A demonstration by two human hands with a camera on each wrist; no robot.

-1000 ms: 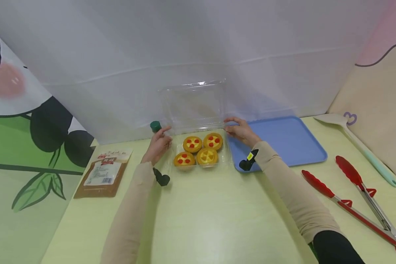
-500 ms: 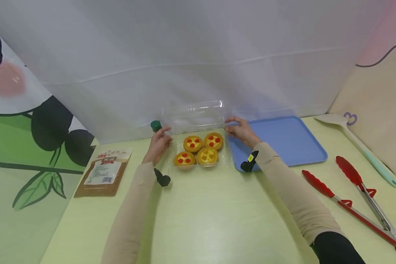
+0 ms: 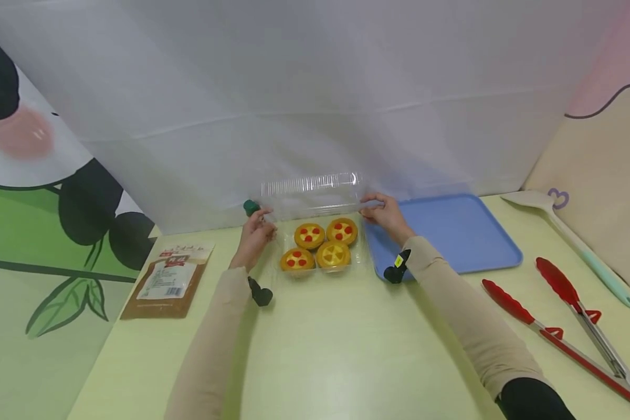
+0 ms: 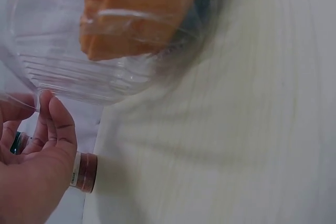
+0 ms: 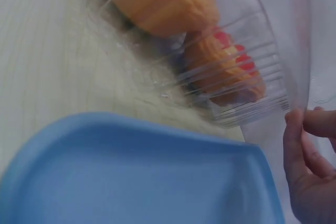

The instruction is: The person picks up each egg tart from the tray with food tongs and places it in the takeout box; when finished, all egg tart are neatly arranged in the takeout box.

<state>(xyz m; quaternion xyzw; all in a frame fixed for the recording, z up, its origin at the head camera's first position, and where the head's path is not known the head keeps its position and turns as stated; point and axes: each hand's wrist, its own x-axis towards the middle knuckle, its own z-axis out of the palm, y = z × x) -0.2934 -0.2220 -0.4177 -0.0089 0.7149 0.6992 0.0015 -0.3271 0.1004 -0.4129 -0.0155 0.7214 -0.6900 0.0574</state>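
Observation:
A clear plastic clamshell box (image 3: 358, 256) holds several egg tarts (image 3: 333, 255) with yellow filling, most dotted with red pieces. Its transparent lid (image 3: 315, 195) stands raised at the back, tilted, in front of the white backdrop. My left hand (image 3: 253, 239) is at the box's back left corner; in the left wrist view its thumb and fingers pinch the thin plastic rim. On the opposite corner my right hand (image 3: 388, 219) pinches the rim too, as the right wrist view shows, above the edge of the blue tray (image 5: 131, 177).
Just behind the left hand stands a jar with a green cap (image 3: 251, 207). A packet of brown powder (image 3: 165, 283) lies at the left. To the right are red-tipped tongs (image 3: 562, 332), spread apart, and a spatula (image 3: 583, 242) with a mint handle.
The lid's top edge has come down from nearly upright to a lower tilt. Both hands keep their hold at the box's back corners, and the head view has shifted slightly.

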